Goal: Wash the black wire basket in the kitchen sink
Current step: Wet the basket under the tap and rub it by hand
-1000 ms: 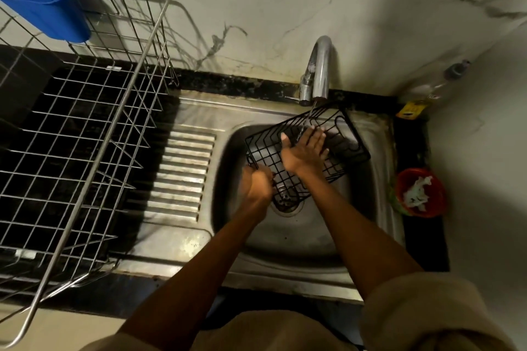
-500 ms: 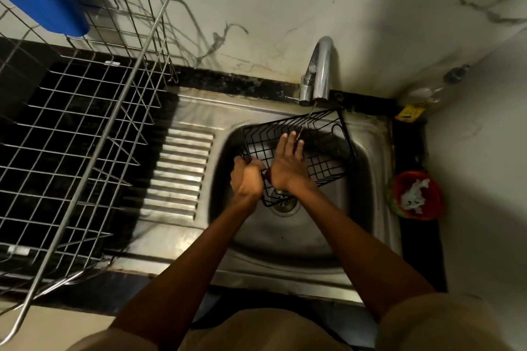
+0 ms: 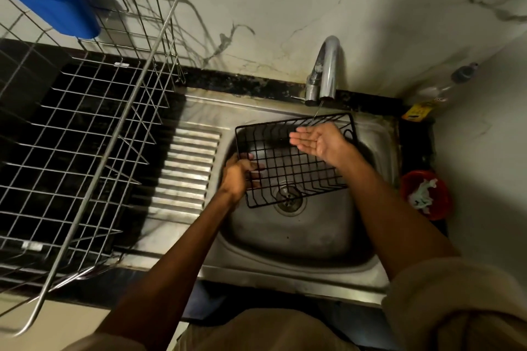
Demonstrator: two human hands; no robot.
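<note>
left hand [image 3: 238, 177]: grip curled round black wire basket [image 3: 293, 162] edge | right hand [image 3: 319, 141]: fingers spread flat, seemingly above mesh

I see two bare arms and two bare hands, the left hand [image 3: 238, 174] and the right hand [image 3: 322, 142]. A tan sleeve [image 3: 445, 293] sits pushed up at the lower right. Tan clothes [image 3: 256, 330] fill the bottom.

We note the black wire basket [image 3: 293, 162] spans the sink [image 3: 299, 239] basin's far half, held at its left end by the left hand [image 3: 238, 177]; the tap [image 3: 325, 71] overhangs its far rim. The near basin lies open. The dish rack [image 3: 94, 134] blocks the left counter, the red bowl [image 3: 425, 194] the right.
</note>
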